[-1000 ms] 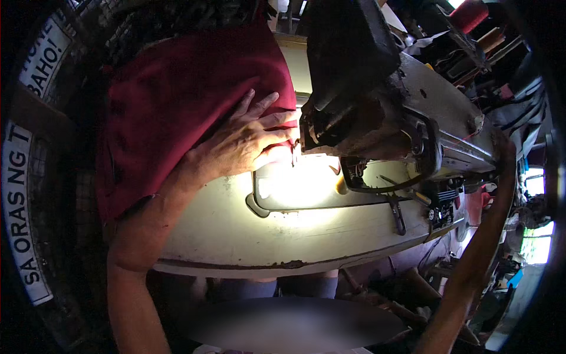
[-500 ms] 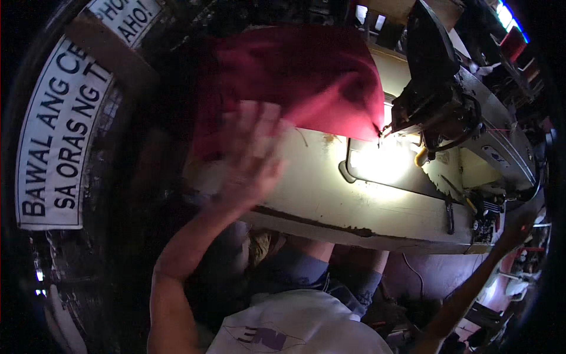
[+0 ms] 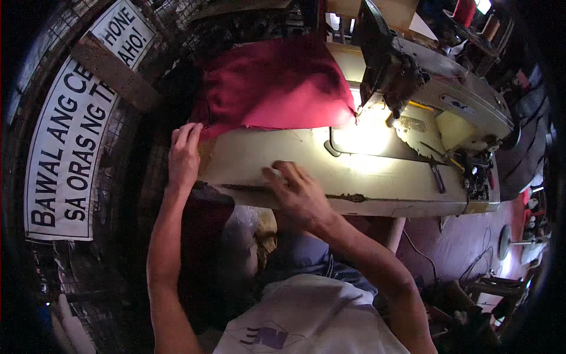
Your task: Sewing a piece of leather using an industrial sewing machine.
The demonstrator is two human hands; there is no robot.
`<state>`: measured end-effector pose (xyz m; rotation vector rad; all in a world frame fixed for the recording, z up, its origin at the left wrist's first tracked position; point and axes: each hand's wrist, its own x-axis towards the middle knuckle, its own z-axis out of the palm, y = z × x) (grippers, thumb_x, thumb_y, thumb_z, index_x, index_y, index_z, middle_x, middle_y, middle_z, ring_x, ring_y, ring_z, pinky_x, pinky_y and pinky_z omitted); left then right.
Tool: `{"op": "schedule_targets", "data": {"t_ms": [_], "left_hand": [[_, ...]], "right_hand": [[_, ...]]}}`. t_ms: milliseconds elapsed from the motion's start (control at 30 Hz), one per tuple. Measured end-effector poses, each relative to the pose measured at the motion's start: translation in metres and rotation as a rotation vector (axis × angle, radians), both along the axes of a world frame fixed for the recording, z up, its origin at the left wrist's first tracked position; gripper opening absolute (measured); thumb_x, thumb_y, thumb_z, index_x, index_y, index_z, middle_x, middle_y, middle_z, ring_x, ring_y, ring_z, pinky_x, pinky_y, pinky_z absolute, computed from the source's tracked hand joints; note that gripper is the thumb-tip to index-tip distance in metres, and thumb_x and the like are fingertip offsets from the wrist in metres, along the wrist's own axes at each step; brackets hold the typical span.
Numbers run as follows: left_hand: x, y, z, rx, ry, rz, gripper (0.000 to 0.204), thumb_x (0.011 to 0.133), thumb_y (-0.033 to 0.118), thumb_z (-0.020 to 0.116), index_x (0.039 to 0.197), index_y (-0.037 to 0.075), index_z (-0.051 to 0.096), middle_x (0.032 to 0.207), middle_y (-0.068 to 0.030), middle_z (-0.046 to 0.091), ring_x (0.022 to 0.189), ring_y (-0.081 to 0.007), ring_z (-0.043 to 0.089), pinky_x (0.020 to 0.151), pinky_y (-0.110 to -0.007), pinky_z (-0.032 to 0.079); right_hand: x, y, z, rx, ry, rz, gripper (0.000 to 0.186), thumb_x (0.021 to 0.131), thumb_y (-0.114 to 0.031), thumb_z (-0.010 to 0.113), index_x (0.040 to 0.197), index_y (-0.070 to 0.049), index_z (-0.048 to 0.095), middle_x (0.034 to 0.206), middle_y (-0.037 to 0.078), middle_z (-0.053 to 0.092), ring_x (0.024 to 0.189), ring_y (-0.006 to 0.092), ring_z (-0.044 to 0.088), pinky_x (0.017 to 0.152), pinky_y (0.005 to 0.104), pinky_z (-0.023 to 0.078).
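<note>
The maroon cloth (image 3: 277, 82) lies spread over the left part of the pale sewing table (image 3: 236, 159), one corner at the lit needle area. My left hand (image 3: 183, 156) is closed on the cloth's lower left edge. My right hand (image 3: 300, 194), slightly blurred, hovers over the table's front with fingers loosely bent and apart, nothing visible in them. The sewing machine (image 3: 471, 112) has a dark attachment (image 3: 383, 65) above its glowing lamp; the needle itself is lost in glare.
Dark tools (image 3: 437, 177) lie on the table's right. Spools (image 3: 463, 12) stand at the back right. A wire mesh wall with white signs (image 3: 44, 189) and a wooden board (image 3: 118, 74) borders the left. Dark maroon cloth (image 3: 212, 224) and a cable (image 3: 418, 251) hang below.
My left hand has left the needle area and taken the cloth's left edge. My right hand has come from the machine's far right to the front middle. The camera view has shifted.
</note>
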<state>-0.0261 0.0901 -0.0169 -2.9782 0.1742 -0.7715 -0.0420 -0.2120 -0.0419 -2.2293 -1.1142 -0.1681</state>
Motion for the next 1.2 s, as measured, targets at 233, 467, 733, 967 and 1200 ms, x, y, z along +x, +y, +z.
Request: {"op": "schedule_targets", "data": {"t_ms": [233,467,733,967,1200], "left_hand": [[-0.147,-0.075,0.056,0.168,0.323,-0.309,0.015,0.070,0.012,0.071,0.079,0.004,0.062,0.086,-0.0111,0.054,0.078,-0.0302,0.058,0.069,-0.041,0.049],[-0.149,-0.172,0.044,-0.309,0.836,-1.033,0.027,0.080,0.031,0.075,0.076,0.009,0.060,0.080,-0.0080,0.055,0.076,-0.0256,0.060,0.070,-0.039,0.051],[0.061,-0.220,-0.007,-0.311,0.307,-0.722,0.034,0.091,0.024,0.066,0.119,0.004,0.064,0.120,-0.0167,0.062,0.122,-0.0358,0.055,0.107,-0.046,0.043],[0.086,-0.222,-0.039,-0.212,0.266,-0.819,0.059,0.085,0.037,0.070,0.132,0.003,0.056,0.135,-0.0169,0.055,0.136,-0.0362,0.042,0.119,-0.052,0.028],[0.091,-0.228,-0.025,-0.232,0.332,-0.805,0.063,0.079,0.036,0.073,0.131,0.004,0.057,0.136,-0.0154,0.054,0.136,-0.0365,0.041,0.119,-0.052,0.028]], "right_hand": [[-0.057,0.014,-0.017,0.149,-0.222,-0.095,0.076,0.083,-0.012,0.058,0.154,-0.009,0.033,0.139,0.024,0.046,0.127,0.0406,0.047,0.105,0.0481,0.042],[-0.103,-0.082,-0.043,0.182,-0.139,-0.200,0.081,0.074,-0.014,0.063,0.152,-0.010,0.041,0.121,0.019,0.055,0.113,0.0370,0.055,0.101,0.0481,0.047],[-0.098,-0.119,-0.063,0.132,-0.195,-0.165,0.070,0.070,-0.013,0.064,0.140,-0.014,0.059,0.114,0.017,0.056,0.102,0.0352,0.062,0.096,0.0461,0.054],[-0.094,-0.120,-0.028,0.348,0.115,-0.053,0.069,0.070,-0.004,0.072,0.137,-0.002,0.059,0.124,0.026,0.060,0.106,0.0378,0.066,0.089,0.0411,0.056],[-0.088,-0.121,-0.005,0.401,0.423,-0.061,0.070,0.069,-0.003,0.074,0.138,0.000,0.058,0.122,0.025,0.062,0.106,0.0390,0.067,0.087,0.0390,0.056]]}}
